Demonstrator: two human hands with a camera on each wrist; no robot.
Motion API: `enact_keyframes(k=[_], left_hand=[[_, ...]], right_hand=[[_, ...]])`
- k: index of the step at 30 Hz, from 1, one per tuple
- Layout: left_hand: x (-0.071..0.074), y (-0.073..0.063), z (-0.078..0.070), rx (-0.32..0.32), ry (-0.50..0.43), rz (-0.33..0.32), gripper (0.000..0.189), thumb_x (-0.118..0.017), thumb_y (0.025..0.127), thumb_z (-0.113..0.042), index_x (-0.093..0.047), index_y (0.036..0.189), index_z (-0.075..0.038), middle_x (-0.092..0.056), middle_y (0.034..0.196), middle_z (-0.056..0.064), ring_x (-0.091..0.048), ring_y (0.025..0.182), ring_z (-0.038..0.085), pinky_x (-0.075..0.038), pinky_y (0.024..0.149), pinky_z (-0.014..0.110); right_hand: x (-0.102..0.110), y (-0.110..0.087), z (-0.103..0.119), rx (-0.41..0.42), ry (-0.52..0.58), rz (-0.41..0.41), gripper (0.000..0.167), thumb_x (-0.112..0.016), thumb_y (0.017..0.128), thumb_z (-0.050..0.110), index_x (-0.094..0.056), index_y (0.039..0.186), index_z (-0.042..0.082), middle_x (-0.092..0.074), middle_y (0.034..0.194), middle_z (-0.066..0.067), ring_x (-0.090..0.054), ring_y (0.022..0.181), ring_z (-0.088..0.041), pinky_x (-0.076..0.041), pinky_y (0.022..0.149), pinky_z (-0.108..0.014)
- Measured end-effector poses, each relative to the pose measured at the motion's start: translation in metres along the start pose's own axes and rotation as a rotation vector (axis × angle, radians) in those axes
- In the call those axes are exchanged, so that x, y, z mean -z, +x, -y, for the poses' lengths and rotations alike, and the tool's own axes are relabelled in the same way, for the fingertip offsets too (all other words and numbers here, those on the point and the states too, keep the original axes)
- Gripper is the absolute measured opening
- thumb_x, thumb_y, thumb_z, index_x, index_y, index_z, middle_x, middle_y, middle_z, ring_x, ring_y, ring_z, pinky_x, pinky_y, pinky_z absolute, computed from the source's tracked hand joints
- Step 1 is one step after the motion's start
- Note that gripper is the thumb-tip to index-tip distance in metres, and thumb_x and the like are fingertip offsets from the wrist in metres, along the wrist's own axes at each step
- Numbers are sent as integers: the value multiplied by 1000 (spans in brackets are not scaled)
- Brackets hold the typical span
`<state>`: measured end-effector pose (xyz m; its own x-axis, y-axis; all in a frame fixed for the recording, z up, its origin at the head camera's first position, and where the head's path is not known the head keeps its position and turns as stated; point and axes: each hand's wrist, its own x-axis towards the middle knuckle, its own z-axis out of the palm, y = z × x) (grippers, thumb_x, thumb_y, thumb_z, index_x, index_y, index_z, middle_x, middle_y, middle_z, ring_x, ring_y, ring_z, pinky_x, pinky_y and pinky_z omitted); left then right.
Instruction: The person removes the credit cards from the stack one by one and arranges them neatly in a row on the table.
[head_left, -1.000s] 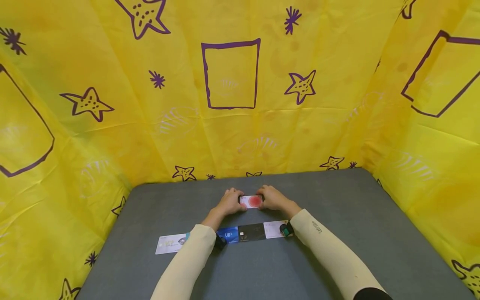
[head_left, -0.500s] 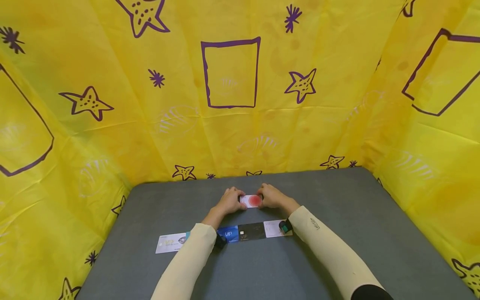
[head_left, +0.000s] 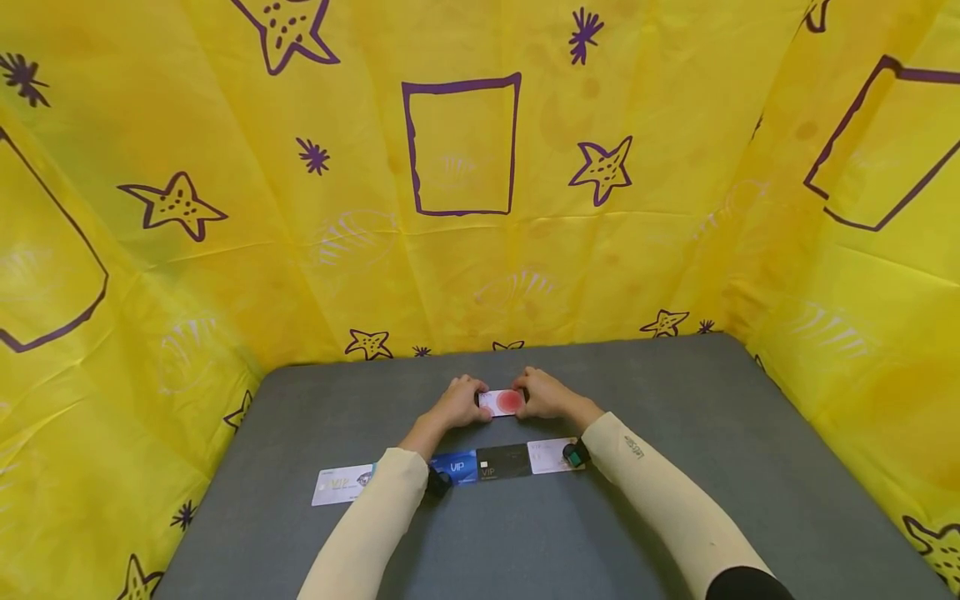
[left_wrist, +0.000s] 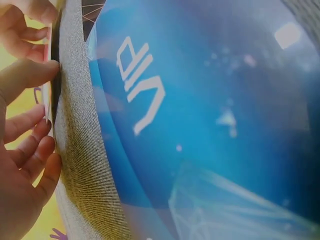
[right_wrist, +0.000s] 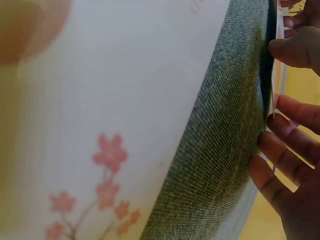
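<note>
A white card with a large red circle [head_left: 501, 403] is held at its short ends by both hands, close over the far middle of the grey table. My left hand [head_left: 457, 403] pinches its left end, the thumb on the near side. At the right end, my right hand [head_left: 546, 395] pinches it the same way. Both wrist views catch the card nearly edge-on, with the left hand's fingers [left_wrist: 45, 150] spread below the edge in one and the right hand's fingers [right_wrist: 272, 175] in the other.
Nearer than the hands, several cards lie in a row: a white VIP card [head_left: 337, 486], a blue VIP card [head_left: 459, 467], a black VIP card [head_left: 503, 462] and a white flowered card [head_left: 546, 456]. The left forearm covers part of the row. Yellow patterned cloth [head_left: 465, 275] surrounds the table.
</note>
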<state>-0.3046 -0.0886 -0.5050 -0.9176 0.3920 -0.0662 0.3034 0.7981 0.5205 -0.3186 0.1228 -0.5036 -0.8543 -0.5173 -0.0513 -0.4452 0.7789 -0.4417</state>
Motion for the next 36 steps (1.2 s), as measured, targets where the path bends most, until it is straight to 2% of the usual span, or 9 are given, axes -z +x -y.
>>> enact_keyframes(k=[5, 12, 21, 29, 36], left_hand=[[2, -3, -1, -7, -4, -7, 50, -79, 77, -28, -66, 119, -4, -60, 115, 15, -49, 105, 27, -44, 93, 43], [5, -6, -4, -28, 6, -48, 50, -80, 76, -31, -67, 117, -5, -63, 112, 13, -51, 103, 26, -44, 91, 41], [10, -13, -11, -24, -18, -82, 51, -82, 74, -30, -68, 117, -6, -63, 112, 12, -51, 105, 27, -44, 94, 43], [12, -15, -14, -31, -21, -106, 51, -82, 75, -31, -68, 118, -7, -63, 113, 12, -50, 104, 27, -44, 93, 43], [13, -16, -18, -47, -36, -126, 52, -82, 75, -31, -67, 119, -6, -63, 114, 12, -50, 105, 27, -44, 92, 43]], right_hand=[[4, -4, 1, 18, 30, 2, 45, -78, 74, 19, -68, 113, 2, -55, 101, -8, -50, 88, -20, -45, 82, -34], [13, -12, 5, 31, 62, -15, 46, -77, 73, 17, -68, 115, 1, -56, 101, -9, -50, 88, -20, -45, 80, -34], [16, -16, 4, 34, 108, -18, 48, -82, 74, 19, -67, 116, 1, -57, 107, -10, -53, 95, -21, -46, 87, -38], [23, -21, 10, 38, 97, -57, 49, -82, 74, 20, -67, 117, 0, -57, 104, -10, -52, 90, -21, -44, 79, -34], [29, -26, 11, 50, 121, -91, 49, -83, 74, 18, -67, 116, 0, -56, 103, -11, -52, 89, -23, -43, 78, -32]])
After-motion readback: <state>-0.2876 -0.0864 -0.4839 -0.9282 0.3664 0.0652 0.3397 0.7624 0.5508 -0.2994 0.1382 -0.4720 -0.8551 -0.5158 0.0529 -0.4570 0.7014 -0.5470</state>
